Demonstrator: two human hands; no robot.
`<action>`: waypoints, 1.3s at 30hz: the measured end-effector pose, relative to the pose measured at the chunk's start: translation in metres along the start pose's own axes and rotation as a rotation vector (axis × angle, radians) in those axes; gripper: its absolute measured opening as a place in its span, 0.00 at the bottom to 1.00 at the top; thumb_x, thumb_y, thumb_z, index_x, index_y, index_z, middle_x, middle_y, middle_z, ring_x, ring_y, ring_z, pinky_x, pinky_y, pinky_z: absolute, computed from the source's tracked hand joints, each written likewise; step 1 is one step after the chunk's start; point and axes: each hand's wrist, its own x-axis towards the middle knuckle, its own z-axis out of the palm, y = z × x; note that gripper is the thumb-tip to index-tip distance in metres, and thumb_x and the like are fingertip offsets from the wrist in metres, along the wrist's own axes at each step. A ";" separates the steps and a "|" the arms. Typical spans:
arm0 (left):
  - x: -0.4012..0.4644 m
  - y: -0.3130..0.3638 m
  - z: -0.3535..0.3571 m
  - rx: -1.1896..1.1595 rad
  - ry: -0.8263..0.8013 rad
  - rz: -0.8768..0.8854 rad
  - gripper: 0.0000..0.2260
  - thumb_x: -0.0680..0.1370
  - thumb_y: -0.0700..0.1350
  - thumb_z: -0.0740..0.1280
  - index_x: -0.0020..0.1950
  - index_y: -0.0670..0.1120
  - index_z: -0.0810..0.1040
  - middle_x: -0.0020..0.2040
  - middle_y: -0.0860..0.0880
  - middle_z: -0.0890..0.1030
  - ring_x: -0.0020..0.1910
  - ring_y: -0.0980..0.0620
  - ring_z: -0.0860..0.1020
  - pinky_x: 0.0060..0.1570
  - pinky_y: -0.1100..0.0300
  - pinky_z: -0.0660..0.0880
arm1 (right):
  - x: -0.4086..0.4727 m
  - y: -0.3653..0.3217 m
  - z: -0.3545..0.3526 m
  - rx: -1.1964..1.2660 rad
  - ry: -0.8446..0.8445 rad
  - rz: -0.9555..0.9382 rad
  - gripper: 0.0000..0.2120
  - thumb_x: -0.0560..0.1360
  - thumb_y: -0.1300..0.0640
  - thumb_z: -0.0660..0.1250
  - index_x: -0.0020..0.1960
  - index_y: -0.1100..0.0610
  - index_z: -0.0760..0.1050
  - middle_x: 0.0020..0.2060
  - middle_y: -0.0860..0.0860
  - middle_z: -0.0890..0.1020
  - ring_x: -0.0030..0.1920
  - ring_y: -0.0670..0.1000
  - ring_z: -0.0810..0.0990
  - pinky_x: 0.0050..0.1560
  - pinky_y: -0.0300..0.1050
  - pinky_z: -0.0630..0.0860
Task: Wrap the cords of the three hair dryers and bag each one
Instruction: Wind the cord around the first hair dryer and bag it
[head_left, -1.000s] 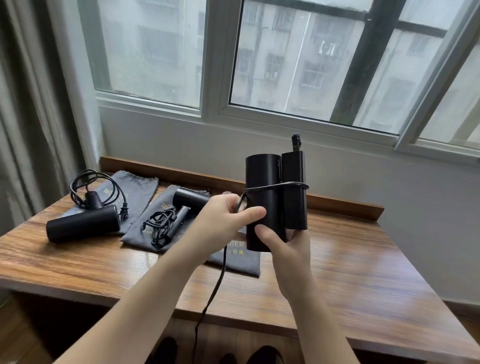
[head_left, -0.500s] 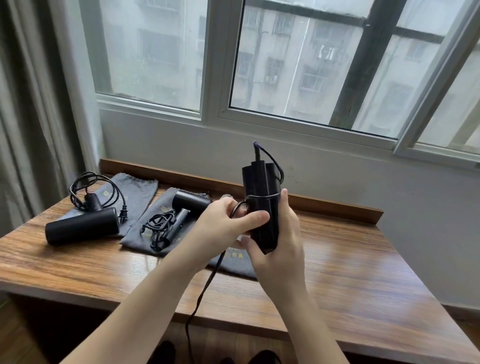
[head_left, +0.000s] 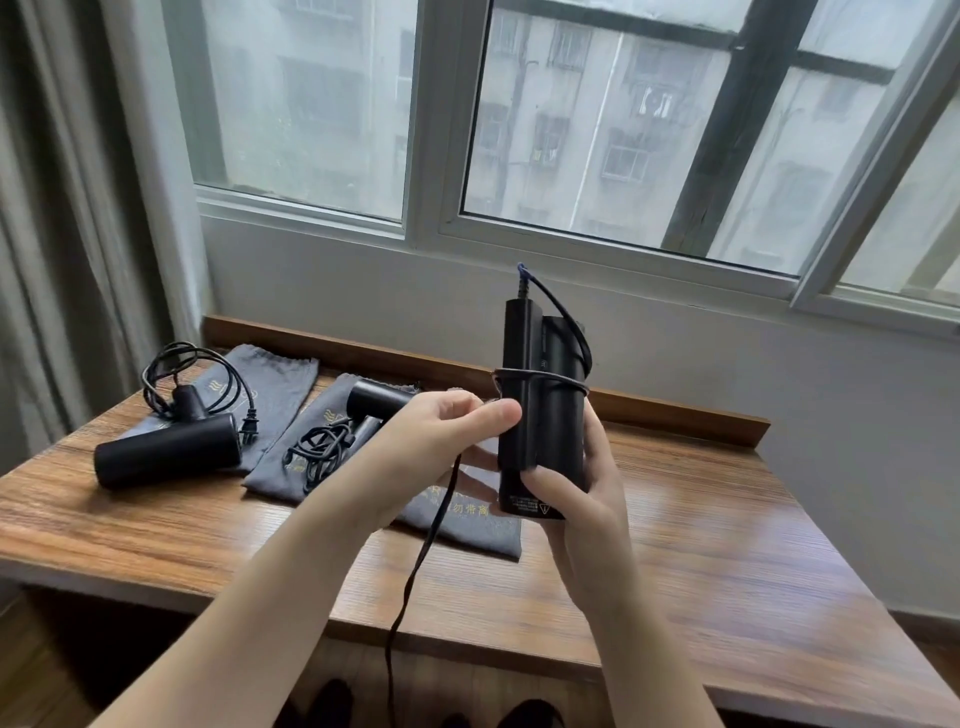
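Hair dryer, black and folded, stands upright in my right hand, lifted above the wooden desk in front of the window. My right thumb lies across its lower front just above the white warning print, and my fingers curl round the far side, so the body sits clamped in my palm with my wrist bent back toward me. Its cord leaves the top end, loops down the far side and crosses the body once as a tight band just above my grip. My left hand comes in from the left at the same height, thumb stretched out to touch the dryer's near edge, fingers curled and pinching the cord where it comes off that band. Below my left hand the slack drops straight past the desk edge toward the floor. Both forearms reach forward and converge on the dryer.

Under and beyond my left hand lies a grey drawstring bag with gold lettering, flat on the desk. Farther left a second hair dryer rests on another grey bag with its cord bunched beside it. Leftmost, well away from my grip, a third hair dryer lies on its side, its loose cord looped over a third grey bag.
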 end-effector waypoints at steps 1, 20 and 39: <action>0.000 0.001 0.000 0.017 0.023 -0.008 0.28 0.73 0.58 0.70 0.57 0.33 0.77 0.49 0.42 0.86 0.49 0.44 0.85 0.51 0.40 0.81 | 0.000 0.000 0.002 -0.017 0.044 -0.014 0.35 0.68 0.63 0.72 0.72 0.49 0.68 0.55 0.57 0.81 0.56 0.62 0.81 0.51 0.61 0.81; 0.012 -0.019 -0.013 0.301 0.209 0.062 0.12 0.78 0.46 0.70 0.48 0.37 0.76 0.36 0.40 0.73 0.25 0.54 0.71 0.24 0.60 0.72 | -0.001 0.000 -0.007 -0.110 0.158 -0.062 0.46 0.67 0.60 0.72 0.78 0.40 0.55 0.59 0.49 0.78 0.58 0.54 0.81 0.49 0.48 0.81; 0.003 -0.010 -0.003 0.228 0.151 -0.053 0.18 0.78 0.44 0.70 0.68 0.45 0.75 0.58 0.49 0.81 0.33 0.58 0.80 0.32 0.57 0.80 | 0.005 0.011 0.000 -0.477 0.304 -0.240 0.43 0.71 0.60 0.76 0.78 0.42 0.57 0.59 0.43 0.80 0.58 0.46 0.80 0.52 0.42 0.81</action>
